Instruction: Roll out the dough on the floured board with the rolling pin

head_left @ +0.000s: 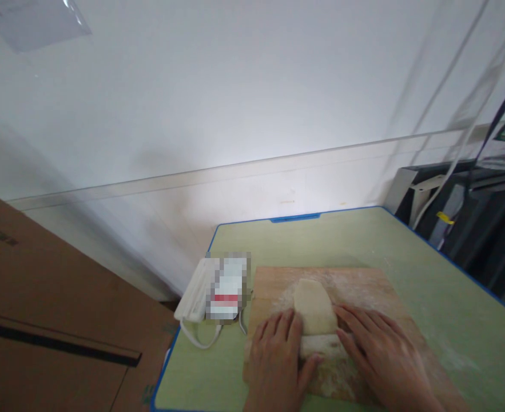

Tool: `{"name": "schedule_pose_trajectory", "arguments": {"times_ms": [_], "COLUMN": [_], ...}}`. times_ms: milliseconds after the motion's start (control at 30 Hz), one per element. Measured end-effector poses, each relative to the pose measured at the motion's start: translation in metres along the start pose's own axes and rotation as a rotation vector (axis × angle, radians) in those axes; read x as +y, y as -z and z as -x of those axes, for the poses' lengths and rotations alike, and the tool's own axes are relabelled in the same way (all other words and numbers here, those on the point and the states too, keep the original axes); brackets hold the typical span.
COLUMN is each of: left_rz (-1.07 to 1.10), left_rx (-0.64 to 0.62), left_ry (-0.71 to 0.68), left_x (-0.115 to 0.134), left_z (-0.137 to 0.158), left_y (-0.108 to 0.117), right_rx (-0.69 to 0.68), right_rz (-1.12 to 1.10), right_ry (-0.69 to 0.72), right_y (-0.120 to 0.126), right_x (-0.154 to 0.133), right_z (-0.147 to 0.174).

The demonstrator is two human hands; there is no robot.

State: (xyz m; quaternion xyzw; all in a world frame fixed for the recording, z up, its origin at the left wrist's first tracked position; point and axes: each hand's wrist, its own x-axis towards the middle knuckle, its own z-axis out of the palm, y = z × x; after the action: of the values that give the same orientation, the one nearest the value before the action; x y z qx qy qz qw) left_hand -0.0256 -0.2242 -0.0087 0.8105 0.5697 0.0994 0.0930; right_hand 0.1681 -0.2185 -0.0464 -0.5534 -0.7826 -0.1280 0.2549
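A flattened, oblong piece of dough [314, 306] lies on a floured wooden board [273, 280]. Across its near end runs a pale, flour-dusted cylinder [319, 347]; I cannot tell whether it is a rolling pin or a rolled-up part of the dough, since both its ends are hidden by my hands. My left hand [275, 357] lies palm down at the left end, fingers stretched forward along the dough's left edge, thumb out to the right. On the other side my right hand [381, 349] rests palm down, fingers stretched out, tips beside the dough's right edge.
The board sits on a green folding table [338, 237] with a blue rim. A white device with a cord [197, 292] and a pixelated phone-like object [229, 289] lie left of the board. Brown cardboard [63, 297] stands at left, dark stacked panels [484, 212] at right, a white wall behind.
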Motion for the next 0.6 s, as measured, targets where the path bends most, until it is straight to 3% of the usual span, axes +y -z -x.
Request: {"name": "schedule_pose_trajectory", "arguments": {"times_ms": [600], "left_rz": [0.037], "left_rx": [-0.003], "left_ry": [0.011], "left_x": [-0.0024], "left_z": [-0.0051], "left_y": [0.0011], "right_rx": [-0.005], "right_rz": [0.028], "right_ry": [-0.015], "right_y": [0.0038], "right_x": [-0.0012], "right_z": [-0.0078]}}
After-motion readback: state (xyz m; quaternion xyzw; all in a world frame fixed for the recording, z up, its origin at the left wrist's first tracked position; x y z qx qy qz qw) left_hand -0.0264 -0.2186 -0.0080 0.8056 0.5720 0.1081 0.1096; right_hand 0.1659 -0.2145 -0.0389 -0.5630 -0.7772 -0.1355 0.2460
